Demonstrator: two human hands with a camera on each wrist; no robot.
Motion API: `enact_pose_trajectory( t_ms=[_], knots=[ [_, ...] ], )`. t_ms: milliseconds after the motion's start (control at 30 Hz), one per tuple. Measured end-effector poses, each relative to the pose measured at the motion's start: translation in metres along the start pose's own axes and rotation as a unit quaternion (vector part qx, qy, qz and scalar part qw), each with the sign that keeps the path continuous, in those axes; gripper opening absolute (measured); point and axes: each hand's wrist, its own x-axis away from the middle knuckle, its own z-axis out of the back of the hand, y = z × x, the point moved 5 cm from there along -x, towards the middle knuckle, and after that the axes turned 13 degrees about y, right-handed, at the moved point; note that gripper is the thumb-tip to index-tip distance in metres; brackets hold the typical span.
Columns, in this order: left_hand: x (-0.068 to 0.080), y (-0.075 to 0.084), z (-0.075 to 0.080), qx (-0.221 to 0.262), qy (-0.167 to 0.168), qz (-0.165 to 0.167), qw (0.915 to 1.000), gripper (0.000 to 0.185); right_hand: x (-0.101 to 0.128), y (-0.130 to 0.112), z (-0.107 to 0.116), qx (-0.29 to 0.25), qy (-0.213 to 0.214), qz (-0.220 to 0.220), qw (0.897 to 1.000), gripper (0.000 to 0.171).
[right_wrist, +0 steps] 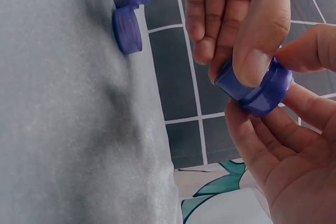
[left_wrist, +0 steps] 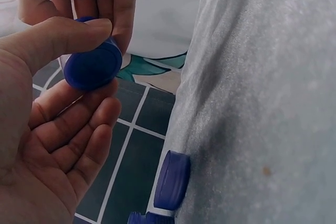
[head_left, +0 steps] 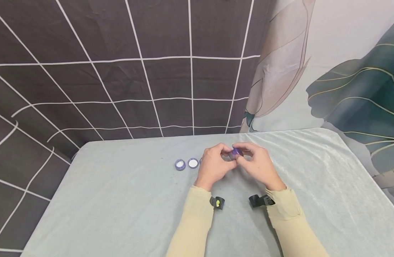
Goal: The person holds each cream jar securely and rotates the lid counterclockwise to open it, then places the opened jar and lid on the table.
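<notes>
Both hands raised just above the table [head_left: 119, 200], meeting over its middle. Small purple jar [head_left: 235, 153] pinched between them: left hand [head_left: 213, 166] curled round one end with thumb on top, right hand [head_left: 259, 165] gripping the other end with thumb and fingertips. Opposed grips, as if for twisting one part against the other. Loose purple lids [head_left: 186, 164] lying flat in a row just left of the hands, within easy reach.

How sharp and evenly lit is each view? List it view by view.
Head view: soft even light, faint shadows, grid lines bowed by the wide lens; the purple jar is small. Left wrist view: the left hand is close and slightly soft. Right wrist view: the jar is sharp, the table cloth blurred.
</notes>
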Motion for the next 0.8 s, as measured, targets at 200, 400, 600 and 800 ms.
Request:
enact_pose_trajectory(
  t_ms=[200, 400, 600, 800],
  knots=[
    [0.0002, -0.0013, 0.0002, 0.005, -0.007, -0.002, 1.0, 0.027, 0.0006, -0.0007, -0.0006, -0.005, -0.002, 0.013, 1.0, 0.03],
    [0.0, -0.0024, 0.0005, 0.01, -0.016, -0.002, 0.9998, 0.026, 0.0008, -0.0012, -0.0006, -0.005, -0.004, 0.033, 0.999, 0.027],
    [0.0007, -0.0045, -0.0006, 0.007, -0.029, 0.003, 0.9996, 0.026, 0.0015, -0.0005, 0.0, -0.009, -0.018, 0.046, 0.999, 0.027],
    [0.0, -0.0046, -0.0003, 0.011, -0.031, -0.002, 0.9995, 0.027, 0.0018, 0.0011, -0.0004, -0.015, -0.027, 0.047, 0.998, 0.029]
  ],
)
